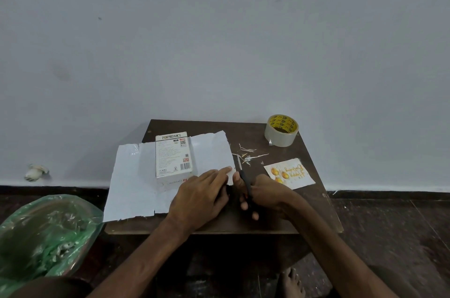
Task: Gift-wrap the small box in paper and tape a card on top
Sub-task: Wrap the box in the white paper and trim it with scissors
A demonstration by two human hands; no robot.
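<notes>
- I see a small dark table [314, 202] set against a pale wall, viewed from above and behind the hands.
- White wrapping paper [131, 183] lies flat over the left and middle of the table. Its left part overhangs the table edge and its near edge is ragged.
- The small box [173, 156] lies on the paper toward the far side, printed face up, left of both hands and untouched by either.
- Left hand [202, 196]: palm down on the paper's right portion, fingers straight and pressing the sheet flat near its right edge. It grips nothing.
- Right hand [265, 196]: fingers curled round the black handles of the scissors [246, 183]. The blades point away from me along the paper's right edge. I cannot tell how far apart the blades stand.
- The two hands are just beside each other, with the scissors between them.
- Thin paper scraps [248, 154] lie scattered on bare wood just beyond the scissor tips.
- The card [289, 173], with orange lettering and yellow round shapes, lies flat on the table right of the right hand.
- The tape roll [281, 130] sits on the far right corner, well apart from the box.
- Off the table at near left there is a bin lined with a green bag [48, 232]. A bare foot [291, 283] rests on the dark floor below.
</notes>
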